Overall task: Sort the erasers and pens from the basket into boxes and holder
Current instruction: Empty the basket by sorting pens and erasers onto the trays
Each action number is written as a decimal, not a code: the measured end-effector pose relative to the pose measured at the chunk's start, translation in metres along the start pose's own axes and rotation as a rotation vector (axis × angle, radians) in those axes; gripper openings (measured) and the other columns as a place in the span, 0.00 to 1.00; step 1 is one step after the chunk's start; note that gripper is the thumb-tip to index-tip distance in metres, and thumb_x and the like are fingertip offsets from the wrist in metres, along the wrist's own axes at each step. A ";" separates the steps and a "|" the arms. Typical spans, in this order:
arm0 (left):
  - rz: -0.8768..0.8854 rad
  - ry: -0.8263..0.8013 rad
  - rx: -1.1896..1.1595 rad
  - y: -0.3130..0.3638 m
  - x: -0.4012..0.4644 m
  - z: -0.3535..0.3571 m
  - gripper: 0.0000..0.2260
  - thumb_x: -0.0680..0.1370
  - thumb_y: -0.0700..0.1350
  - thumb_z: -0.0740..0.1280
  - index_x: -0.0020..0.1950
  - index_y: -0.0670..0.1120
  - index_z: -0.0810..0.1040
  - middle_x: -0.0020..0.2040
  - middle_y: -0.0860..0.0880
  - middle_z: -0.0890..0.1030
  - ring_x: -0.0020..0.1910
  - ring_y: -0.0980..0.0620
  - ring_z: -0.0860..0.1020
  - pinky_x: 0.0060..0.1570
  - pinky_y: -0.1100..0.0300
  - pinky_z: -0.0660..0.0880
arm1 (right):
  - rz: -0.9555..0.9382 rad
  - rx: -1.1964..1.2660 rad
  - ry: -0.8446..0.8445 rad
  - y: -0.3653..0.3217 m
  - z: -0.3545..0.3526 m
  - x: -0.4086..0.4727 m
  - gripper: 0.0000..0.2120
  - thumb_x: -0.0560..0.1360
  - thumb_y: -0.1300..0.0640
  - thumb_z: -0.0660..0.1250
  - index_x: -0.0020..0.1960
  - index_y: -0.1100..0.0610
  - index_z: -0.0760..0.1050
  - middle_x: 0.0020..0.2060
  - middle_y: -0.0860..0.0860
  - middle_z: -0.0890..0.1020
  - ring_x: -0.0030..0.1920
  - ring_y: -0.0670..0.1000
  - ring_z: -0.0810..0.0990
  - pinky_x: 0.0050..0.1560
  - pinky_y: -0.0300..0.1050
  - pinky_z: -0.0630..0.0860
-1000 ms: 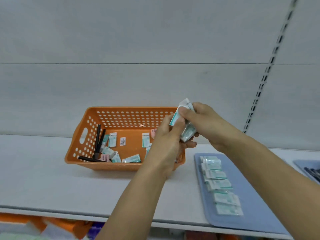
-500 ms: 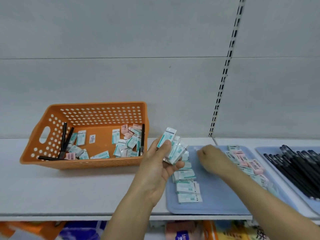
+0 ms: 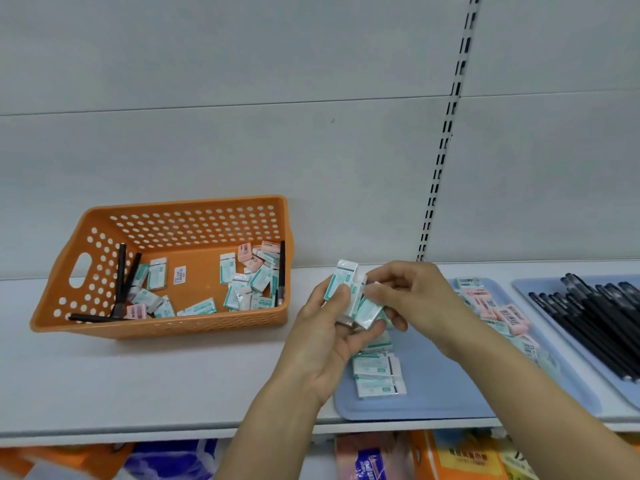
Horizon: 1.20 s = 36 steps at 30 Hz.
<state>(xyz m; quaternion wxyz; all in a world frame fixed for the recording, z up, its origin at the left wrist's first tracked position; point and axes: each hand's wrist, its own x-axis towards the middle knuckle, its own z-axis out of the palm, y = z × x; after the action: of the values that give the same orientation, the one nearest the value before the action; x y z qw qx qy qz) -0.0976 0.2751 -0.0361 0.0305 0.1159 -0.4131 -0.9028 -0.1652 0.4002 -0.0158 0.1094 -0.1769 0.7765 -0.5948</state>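
Forearms reach in from below, meeting above the blue tray [image 3: 433, 386]. Left hand [image 3: 325, 337], palm up, grips a fan of wrapped erasers [image 3: 349, 292] (teal and white); right hand [image 3: 412, 296] pinches one of them with curled fingertips. Beyond, left, the orange basket [image 3: 166, 323] holds more erasers and black pens [image 3: 121, 278].
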 end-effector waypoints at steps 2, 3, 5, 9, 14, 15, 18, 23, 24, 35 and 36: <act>-0.004 0.039 -0.032 -0.001 0.001 -0.004 0.12 0.81 0.39 0.63 0.63 0.42 0.76 0.53 0.39 0.83 0.48 0.45 0.84 0.47 0.48 0.82 | 0.052 0.081 0.075 0.005 -0.012 0.000 0.04 0.74 0.65 0.71 0.49 0.62 0.79 0.29 0.53 0.76 0.24 0.46 0.72 0.24 0.39 0.69; -0.005 0.067 -0.052 0.000 0.002 -0.007 0.12 0.80 0.38 0.64 0.63 0.42 0.76 0.53 0.40 0.83 0.46 0.46 0.84 0.44 0.50 0.82 | 0.080 0.077 0.102 0.008 -0.021 0.000 0.05 0.73 0.65 0.72 0.49 0.62 0.78 0.28 0.54 0.77 0.25 0.48 0.72 0.24 0.40 0.69; -0.002 0.104 -0.074 0.000 0.002 -0.012 0.13 0.79 0.37 0.65 0.63 0.41 0.76 0.52 0.39 0.82 0.43 0.47 0.83 0.42 0.51 0.82 | 0.149 -0.037 0.069 0.018 -0.037 -0.001 0.06 0.72 0.64 0.73 0.47 0.61 0.77 0.29 0.55 0.78 0.27 0.50 0.73 0.25 0.41 0.69; 0.009 0.113 -0.044 -0.003 0.002 -0.012 0.13 0.79 0.38 0.65 0.63 0.42 0.76 0.54 0.39 0.82 0.44 0.47 0.83 0.43 0.52 0.82 | 0.283 -0.334 -0.119 0.035 -0.036 -0.008 0.02 0.73 0.63 0.72 0.45 0.59 0.80 0.31 0.52 0.82 0.27 0.48 0.77 0.30 0.40 0.74; 0.017 0.063 0.003 -0.007 0.001 -0.008 0.12 0.80 0.40 0.63 0.63 0.42 0.76 0.51 0.41 0.84 0.48 0.45 0.84 0.46 0.54 0.82 | 0.100 -0.239 0.134 0.036 -0.023 -0.011 0.04 0.77 0.63 0.67 0.47 0.55 0.78 0.41 0.55 0.81 0.32 0.46 0.81 0.32 0.36 0.78; 0.019 0.052 0.010 -0.007 0.001 -0.007 0.12 0.81 0.40 0.63 0.63 0.42 0.76 0.51 0.41 0.84 0.50 0.45 0.84 0.47 0.54 0.82 | 0.034 -0.210 0.178 0.031 -0.023 -0.012 0.04 0.77 0.60 0.67 0.45 0.55 0.79 0.39 0.54 0.81 0.30 0.45 0.79 0.32 0.37 0.78; 0.015 0.009 0.015 -0.011 0.001 -0.001 0.12 0.81 0.40 0.62 0.65 0.43 0.75 0.55 0.42 0.83 0.56 0.45 0.82 0.55 0.54 0.80 | -0.005 -0.104 0.062 0.011 -0.011 -0.015 0.05 0.75 0.52 0.70 0.45 0.54 0.80 0.38 0.55 0.82 0.31 0.50 0.79 0.31 0.42 0.76; 0.061 -0.094 0.059 -0.012 -0.002 0.008 0.12 0.82 0.40 0.61 0.65 0.45 0.75 0.59 0.42 0.81 0.57 0.46 0.81 0.60 0.54 0.77 | 0.048 0.080 0.103 0.007 -0.004 -0.009 0.06 0.73 0.60 0.72 0.42 0.62 0.77 0.32 0.53 0.79 0.30 0.48 0.75 0.25 0.42 0.68; 0.076 -0.071 0.061 -0.011 -0.001 0.008 0.12 0.81 0.39 0.61 0.64 0.44 0.76 0.59 0.41 0.81 0.56 0.46 0.82 0.59 0.53 0.78 | 0.079 0.154 0.101 0.007 -0.008 -0.007 0.05 0.74 0.61 0.70 0.42 0.63 0.77 0.32 0.54 0.79 0.30 0.48 0.75 0.24 0.41 0.67; 0.033 0.128 0.095 -0.007 -0.002 -0.004 0.10 0.82 0.38 0.61 0.62 0.40 0.75 0.53 0.41 0.84 0.51 0.44 0.84 0.54 0.52 0.80 | 0.336 -0.111 0.053 0.051 -0.027 0.033 0.04 0.74 0.64 0.71 0.44 0.65 0.80 0.28 0.58 0.81 0.26 0.54 0.78 0.35 0.49 0.83; 0.029 0.128 0.109 -0.007 -0.003 -0.003 0.10 0.82 0.38 0.60 0.62 0.40 0.75 0.53 0.41 0.84 0.52 0.44 0.83 0.56 0.51 0.79 | 0.297 -0.134 0.077 0.049 -0.026 0.033 0.04 0.74 0.64 0.71 0.43 0.65 0.80 0.28 0.58 0.81 0.26 0.54 0.79 0.35 0.49 0.83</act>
<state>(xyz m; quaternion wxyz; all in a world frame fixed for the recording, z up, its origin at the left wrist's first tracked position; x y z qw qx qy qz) -0.0939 0.2778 -0.0433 0.0636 0.1688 -0.4605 -0.8692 -0.2121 0.4214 -0.0547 0.1545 -0.0441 0.8356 -0.5253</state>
